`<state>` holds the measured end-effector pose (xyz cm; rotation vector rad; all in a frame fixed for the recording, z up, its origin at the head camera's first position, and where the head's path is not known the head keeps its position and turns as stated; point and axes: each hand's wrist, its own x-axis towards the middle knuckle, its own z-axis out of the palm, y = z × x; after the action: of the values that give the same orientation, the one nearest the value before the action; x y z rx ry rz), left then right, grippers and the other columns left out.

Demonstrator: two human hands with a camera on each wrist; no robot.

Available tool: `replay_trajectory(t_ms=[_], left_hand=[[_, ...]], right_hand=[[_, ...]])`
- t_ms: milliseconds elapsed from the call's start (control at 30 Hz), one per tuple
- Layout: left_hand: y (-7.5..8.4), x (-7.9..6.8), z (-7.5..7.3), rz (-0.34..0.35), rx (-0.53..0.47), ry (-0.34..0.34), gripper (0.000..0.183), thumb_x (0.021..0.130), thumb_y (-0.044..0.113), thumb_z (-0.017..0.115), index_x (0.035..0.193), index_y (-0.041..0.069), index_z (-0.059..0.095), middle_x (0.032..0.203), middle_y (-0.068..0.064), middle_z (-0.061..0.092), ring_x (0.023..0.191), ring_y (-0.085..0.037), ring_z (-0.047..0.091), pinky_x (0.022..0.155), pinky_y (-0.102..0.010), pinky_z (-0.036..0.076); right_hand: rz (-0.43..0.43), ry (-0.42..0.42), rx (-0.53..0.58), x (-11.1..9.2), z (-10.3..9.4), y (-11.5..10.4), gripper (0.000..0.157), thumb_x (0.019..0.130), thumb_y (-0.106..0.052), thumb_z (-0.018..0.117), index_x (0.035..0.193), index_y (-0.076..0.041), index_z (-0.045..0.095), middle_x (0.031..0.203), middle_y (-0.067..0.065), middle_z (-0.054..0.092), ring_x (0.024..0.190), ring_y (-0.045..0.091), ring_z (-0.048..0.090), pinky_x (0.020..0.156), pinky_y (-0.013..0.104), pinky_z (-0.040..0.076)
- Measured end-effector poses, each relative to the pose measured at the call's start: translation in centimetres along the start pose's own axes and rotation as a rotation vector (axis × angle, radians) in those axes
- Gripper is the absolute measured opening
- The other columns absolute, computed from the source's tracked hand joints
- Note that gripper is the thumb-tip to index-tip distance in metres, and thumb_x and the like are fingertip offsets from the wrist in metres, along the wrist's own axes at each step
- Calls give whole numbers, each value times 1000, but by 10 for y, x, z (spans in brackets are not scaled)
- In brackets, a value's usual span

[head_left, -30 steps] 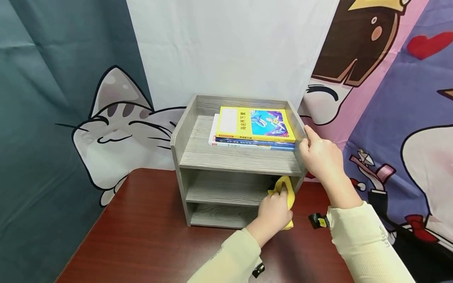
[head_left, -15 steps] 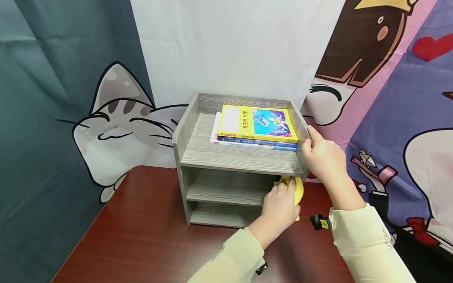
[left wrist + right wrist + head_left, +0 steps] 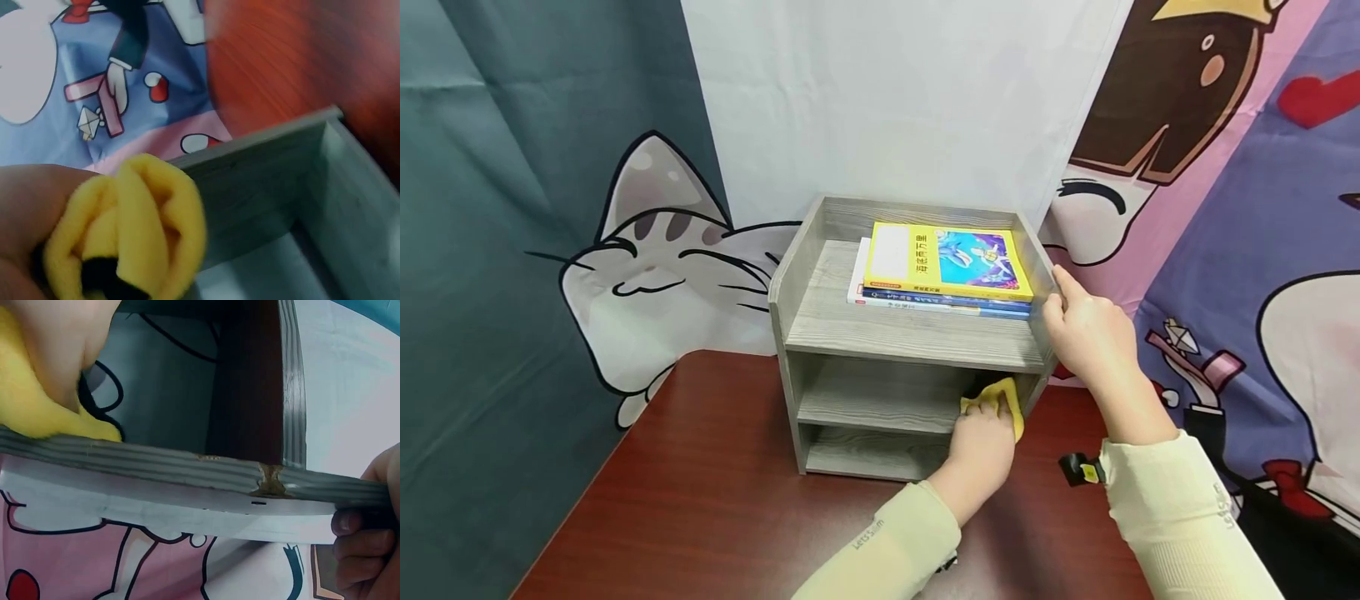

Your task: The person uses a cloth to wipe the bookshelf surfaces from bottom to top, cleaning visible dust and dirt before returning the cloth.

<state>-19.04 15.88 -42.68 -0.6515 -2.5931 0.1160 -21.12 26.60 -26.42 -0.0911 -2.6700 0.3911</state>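
Observation:
My left hand (image 3: pixel 983 450) grips a yellow cloth (image 3: pixel 1013 407) at the right end of the middle compartment of a small grey wood-grain shelf (image 3: pixel 865 335). Bunched folds of the cloth (image 3: pixel 159 231) fill the lower left of the left wrist view. In the right wrist view the cloth (image 3: pixel 44 415) lies against the edge of the side panel (image 3: pixel 156 465). My right hand (image 3: pixel 1090 337) holds the upper right side panel, its fingers (image 3: pixel 362 550) curled below the edge. Part of the left fingers is hidden by the cloth.
Several books with a yellow one (image 3: pixel 951 260) uppermost lie stacked on the top shelf, towards the right. The shelf stands on a reddish-brown table (image 3: pixel 700 500). Behind it hangs a printed curtain (image 3: pixel 887 108) with cartoon figures.
My left hand and the cloth went right to the side panel's front edge, then back left into the middle compartment. The right hand keeps its hold on the panel.

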Motion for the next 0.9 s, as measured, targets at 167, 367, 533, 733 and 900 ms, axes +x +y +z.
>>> replay_trajectory(t_ms=[167, 367, 533, 733, 900], left_hand=[[0, -4, -2, 5, 127, -127, 26, 93, 28, 42, 112, 24, 59, 87, 2, 48, 70, -12, 45, 49, -24, 32], [-25, -7, -3, -14, 186, -182, 31, 94, 28, 40, 119, 23, 56, 89, 0, 49, 68, -13, 46, 47, -27, 34], [-59, -16, 2, -20, 182, -163, 33, 92, 25, 43, 121, 20, 59, 95, -5, 54, 67, -15, 48, 47, -26, 36], [-114, -35, 4, -23, 182, -114, 28, 88, 20, 51, 113, 17, 62, 83, -8, 53, 64, -17, 50, 47, -25, 40], [-164, -55, 7, -94, 161, -51, 27, 83, 14, 55, 109, 13, 63, 79, -12, 53, 62, -21, 53, 43, -28, 43]], right_hand=[[0, -62, 33, 0, 0, 0, 53, 97, -33, 25, 144, -8, 32, 129, 32, 43, 100, 48, 52, 78, 60, 38], [-2, -86, 39, 2, 2, -2, 55, 97, -36, 23, 145, -10, 30, 131, 31, 42, 102, 47, 51, 80, 61, 38], [15, -89, 40, 1, 0, 0, 54, 97, -35, 24, 145, -10, 29, 132, 30, 42, 98, 46, 52, 77, 59, 39], [22, -77, 45, -1, -5, 4, 54, 97, -34, 25, 145, -10, 29, 131, 30, 42, 96, 45, 52, 74, 58, 40], [27, -80, 59, -2, -5, 5, 55, 96, -35, 23, 146, -11, 28, 131, 31, 42, 97, 45, 51, 75, 59, 39]])
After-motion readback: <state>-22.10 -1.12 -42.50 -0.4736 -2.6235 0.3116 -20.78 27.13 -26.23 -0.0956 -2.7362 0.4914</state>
